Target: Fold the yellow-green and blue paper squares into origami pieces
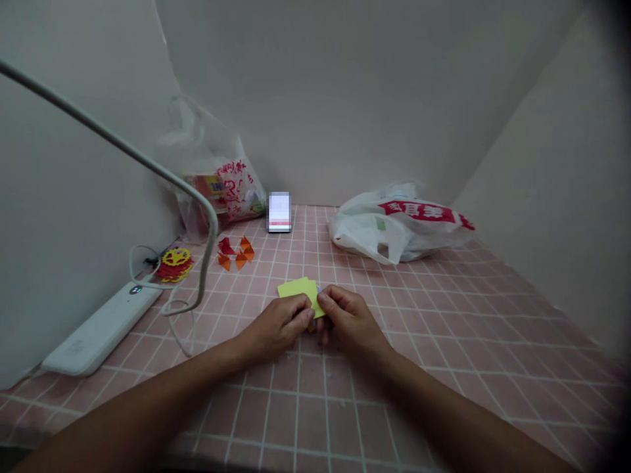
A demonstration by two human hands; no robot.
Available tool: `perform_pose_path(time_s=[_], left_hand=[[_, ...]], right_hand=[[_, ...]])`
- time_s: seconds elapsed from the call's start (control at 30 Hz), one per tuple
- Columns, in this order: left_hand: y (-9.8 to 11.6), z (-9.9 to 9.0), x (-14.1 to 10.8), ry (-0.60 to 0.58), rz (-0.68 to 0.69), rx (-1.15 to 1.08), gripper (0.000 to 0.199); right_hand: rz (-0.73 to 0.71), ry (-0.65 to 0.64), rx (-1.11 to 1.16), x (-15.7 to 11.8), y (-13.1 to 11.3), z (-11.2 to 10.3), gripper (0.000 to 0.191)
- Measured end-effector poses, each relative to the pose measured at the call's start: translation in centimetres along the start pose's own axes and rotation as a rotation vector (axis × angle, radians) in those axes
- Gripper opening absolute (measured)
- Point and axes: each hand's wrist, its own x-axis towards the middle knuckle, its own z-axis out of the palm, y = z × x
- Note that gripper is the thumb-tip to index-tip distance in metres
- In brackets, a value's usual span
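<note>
Yellow square papers [298,288], several sheets slightly fanned, are held up over the pink checked tabletop. My left hand [287,320] grips them from the left, thumb on top and fingers closed beneath. From the right, my right hand [348,314] pinches the paper's right edge between thumb and forefinger. A bit of something bluish shows behind the paper by my right fingertips, too little to name. Beyond my left hand lie several small orange folded paper pieces [240,257] and a red folded piece [226,246].
At left are a white power bank [103,325], a cable [185,309], yellow and red cut-out shapes [175,263] and a grey curved rod [148,167]. A lit phone [280,211] stands between a filled plastic bag [217,187] and a white bag [394,226]. Walls enclose the table [315,420].
</note>
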Motion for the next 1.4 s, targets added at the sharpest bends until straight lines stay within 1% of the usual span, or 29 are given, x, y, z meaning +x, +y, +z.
perform_pose_path(time_s=[0.07, 0.17, 0.23, 0.3, 0.4, 0.47, 0.57, 0.67, 0.73, 0.8, 0.93, 1.0, 1.07, 1.2, 1.3, 1.4], left_hand=[[-0.1, -0.2, 0.1, -0.001, 0.018, 0.052, 0.025], [-0.4, -0.5, 0.3, -0.042, 0.063, 0.102, 0.025], [-0.4, -0.6, 0.3, -0.074, 0.093, 0.098, 0.026], [-0.3, -0.7, 0.3, -0.073, 0.106, 0.098, 0.027], [-0.4, -0.9, 0.4, -0.024, 0.08, 0.088, 0.029], [-0.6, -1.0, 0.5, 0.043, 0.046, 0.063, 0.028], [-0.9, -1.3, 0.6, 0.154, 0.006, 0.037, 0.027], [-1.2, -1.5, 0.6, 0.205, -0.006, 0.011, 0.028], [-1.3, -1.6, 0.6, 0.211, -0.011, -0.047, 0.029], [-1.4, -1.5, 0.6, 0.21, -0.025, -0.159, 0.031], [-1.8, -0.9, 0.8, 0.189, -0.071, -0.454, 0.034], [-2.0, -0.6, 0.9, 0.157, -0.094, -0.544, 0.034], [-2.1, -0.3, 0.9, 0.148, -0.122, -0.577, 0.033], [-2.0, -0.1, 0.8, 0.195, -0.17, -0.554, 0.031], [-1.8, -0.3, 0.7, 0.202, -0.18, -0.53, 0.032], [-1.7, -0.5, 0.7, 0.185, -0.17, -0.542, 0.033]], right_hand=[[0.003, -0.026, 0.013, 0.1, 0.0, -0.2, 0.032], [0.031, -0.056, 0.023, 0.2, 0.1, -0.3, 0.031], [0.04, -0.05, 0.03, 0.1, 0.0, -0.1, 0.032], [0.03, -0.02, 0.035, -0.1, -0.2, 0.0, 0.032], [0.031, 0.027, 0.045, -0.2, -0.5, 0.2, 0.032], [0.052, 0.045, 0.066, -0.2, -0.6, 0.2, 0.032], [0.081, 0.025, 0.103, 0.1, -0.5, 0.2, 0.032], [0.089, -0.028, 0.123, 0.2, -0.5, 0.2, 0.032], [0.09, -0.062, 0.129, 0.2, -0.6, 0.1, 0.032], [0.087, -0.078, 0.136, 0.0, -0.7, 0.1, 0.032], [0.031, -0.024, 0.149, -0.1, -0.6, 0.2, 0.033], [0.012, -0.005, 0.154, -0.1, -0.5, 0.3, 0.033], [0.008, -0.008, 0.152, -0.1, -0.3, 0.3, 0.033], [0.009, -0.043, 0.137, -0.2, 0.1, 0.4, 0.031], [0.006, -0.056, 0.134, -0.3, 0.2, 0.5, 0.029], [0.012, -0.047, 0.106, -0.3, 0.2, 0.5, 0.028]])
